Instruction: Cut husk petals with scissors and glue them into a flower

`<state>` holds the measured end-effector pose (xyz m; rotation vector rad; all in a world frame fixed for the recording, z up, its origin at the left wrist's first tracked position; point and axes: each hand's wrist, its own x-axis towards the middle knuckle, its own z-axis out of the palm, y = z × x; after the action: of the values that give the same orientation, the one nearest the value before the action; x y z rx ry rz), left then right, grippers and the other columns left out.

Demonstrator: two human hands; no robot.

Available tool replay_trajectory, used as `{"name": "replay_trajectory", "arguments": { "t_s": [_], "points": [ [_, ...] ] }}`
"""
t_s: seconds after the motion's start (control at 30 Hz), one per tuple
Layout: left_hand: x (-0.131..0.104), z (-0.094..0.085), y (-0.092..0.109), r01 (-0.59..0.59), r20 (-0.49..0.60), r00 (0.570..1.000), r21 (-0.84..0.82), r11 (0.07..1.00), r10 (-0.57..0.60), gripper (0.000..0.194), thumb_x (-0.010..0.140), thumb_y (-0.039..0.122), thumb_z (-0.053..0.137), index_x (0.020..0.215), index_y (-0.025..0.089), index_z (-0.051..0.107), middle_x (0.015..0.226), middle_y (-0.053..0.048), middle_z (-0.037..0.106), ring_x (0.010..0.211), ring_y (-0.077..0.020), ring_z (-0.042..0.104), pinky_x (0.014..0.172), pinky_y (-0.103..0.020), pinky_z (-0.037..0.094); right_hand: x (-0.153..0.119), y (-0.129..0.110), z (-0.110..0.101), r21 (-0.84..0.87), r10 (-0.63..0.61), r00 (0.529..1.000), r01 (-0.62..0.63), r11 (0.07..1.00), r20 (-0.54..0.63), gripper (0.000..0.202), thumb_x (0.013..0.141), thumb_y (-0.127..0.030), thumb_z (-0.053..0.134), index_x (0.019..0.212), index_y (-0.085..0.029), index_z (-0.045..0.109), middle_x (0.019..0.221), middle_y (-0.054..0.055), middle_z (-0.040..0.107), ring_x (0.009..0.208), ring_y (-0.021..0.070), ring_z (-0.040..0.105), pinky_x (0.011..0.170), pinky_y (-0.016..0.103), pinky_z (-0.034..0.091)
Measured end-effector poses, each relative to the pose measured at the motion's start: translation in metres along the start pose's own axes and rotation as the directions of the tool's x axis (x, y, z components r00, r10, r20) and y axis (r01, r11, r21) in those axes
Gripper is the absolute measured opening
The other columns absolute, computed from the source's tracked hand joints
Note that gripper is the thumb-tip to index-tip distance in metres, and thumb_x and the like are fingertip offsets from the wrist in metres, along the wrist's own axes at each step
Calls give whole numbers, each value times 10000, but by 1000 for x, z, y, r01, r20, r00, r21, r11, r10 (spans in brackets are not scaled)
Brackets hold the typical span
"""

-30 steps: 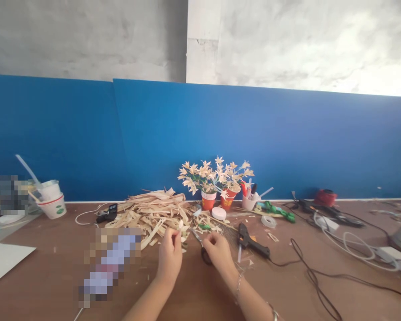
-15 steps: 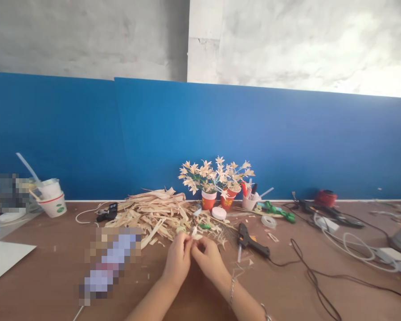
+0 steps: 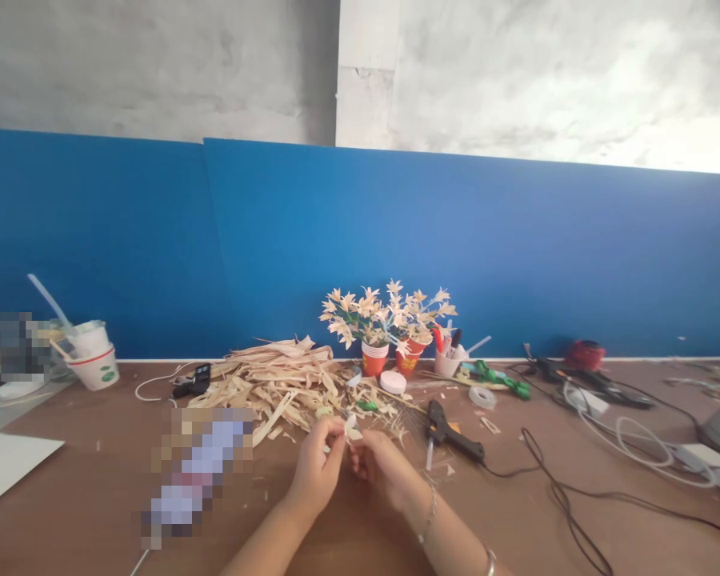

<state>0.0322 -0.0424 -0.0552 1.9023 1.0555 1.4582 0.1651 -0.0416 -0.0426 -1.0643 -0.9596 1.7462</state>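
A small pale flower (image 3: 352, 430) with pointed petals is held between my two hands, low over the front of the table. My left hand (image 3: 321, 458) pinches it from the left with thumb and fingertips. On the other side, my right hand (image 3: 379, 462) has its thumb and curled fingers at the flower's lower right edge. The fingers cover part of it, including any stem. Just beyond lies a heap of dried husk strips (image 3: 282, 376). Close on the right rests a black glue gun (image 3: 453, 436), a clear stick at its nozzle.
Red paper cups (image 3: 374, 364) with finished pale flowers (image 3: 369, 304) stand against the blue partition (image 3: 474, 240). Nearby are a round white lid (image 3: 394, 382), a tape roll (image 3: 483, 398) and a cup of pens (image 3: 447, 364). Black cable (image 3: 558, 488) runs across the right side; white cups (image 3: 93, 360) stand left.
My right hand has turned and shifted slightly right, with its curled fingers now showing. The flower's petals are more exposed between the fingertips. The things on the table stay put.
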Motion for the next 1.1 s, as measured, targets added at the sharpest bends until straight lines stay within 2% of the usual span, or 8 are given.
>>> {"name": "replay_trajectory", "arguments": {
  "t_s": [0.13, 0.2, 0.3, 0.4, 0.57, 0.77, 0.93, 1.1],
  "points": [
    [-1, 1, 1, 73, 2, 997, -56, 996, -73, 122, 860, 275, 425, 792, 200, 492, 706, -11, 571, 686, -168, 560, 668, -274, 426, -2, -1, 3, -31, 15, 999, -14, 999, 33, 152, 622, -304, 518, 593, -154, 514, 524, -29, 480, 470, 77, 408, 460, 205, 240],
    [0, 2, -2, 135, -10, 991, -90, 987, -136, 129, 862, 291, 420, 785, 203, 473, 680, 3, 548, 653, -160, 544, 650, -271, 418, -3, -3, 4, -123, -91, 996, 89, 988, -16, 180, 649, -334, 536, 646, -154, 537, 551, -26, 497, 488, 83, 410, 470, 208, 252],
    [2, 3, -6, 205, -52, 976, -119, 971, -212, 142, 843, 309, 450, 750, 203, 464, 672, 12, 516, 648, -155, 515, 636, -264, 401, -5, -7, 7, -262, -299, 954, 286, 922, -13, 232, 617, -360, 645, 685, -168, 534, 594, -38, 505, 533, 85, 402, 516, 212, 284],
    [4, 5, -8, 251, -57, 963, -156, 955, -263, 159, 821, 323, 486, 722, 199, 469, 662, 19, 497, 647, -150, 491, 628, -255, 382, -5, -7, 9, -358, -374, 928, 349, 866, 2, 304, 589, -408, 691, 622, -170, 505, 571, -43, 473, 547, 89, 380, 531, 220, 285],
    [5, 5, -4, 310, -19, 943, -304, 901, -331, 183, 782, 349, 544, 711, 192, 482, 659, 32, 481, 648, -134, 466, 628, -238, 367, -4, -4, 6, -365, -343, 939, 312, 877, -23, 354, 603, -463, 689, 599, -161, 503, 532, -52, 438, 521, 81, 344, 516, 220, 260],
    [3, 9, 5, 455, 138, 875, -559, 693, -463, 240, 739, 386, 597, 709, 190, 461, 634, 49, 459, 604, -107, 437, 597, -231, 376, -7, -5, -1, -198, -254, 961, 271, 942, 108, 338, 642, -449, 698, 628, -151, 540, 550, -35, 520, 506, 71, 373, 515, 214, 264],
    [6, 6, 10, 485, 174, 852, -616, 621, -493, 271, 688, 381, 656, 689, 177, 476, 624, 46, 477, 600, -98, 434, 585, -225, 370, -4, 0, -5, -154, -315, 936, 339, 928, 160, 309, 659, -419, 713, 679, -152, 560, 649, -10, 581, 610, 100, 477, 594, 218, 326],
    [8, 5, 12, 512, 223, 833, -659, 551, -507, 295, 653, 376, 697, 670, 173, 484, 603, 37, 520, 590, -94, 455, 569, -217, 355, -1, 1, -6, -158, -337, 920, 369, 916, 198, 305, 671, -409, 712, 673, -159, 537, 636, -20, 563, 610, 100, 478, 600, 219, 336]
  ]
}}
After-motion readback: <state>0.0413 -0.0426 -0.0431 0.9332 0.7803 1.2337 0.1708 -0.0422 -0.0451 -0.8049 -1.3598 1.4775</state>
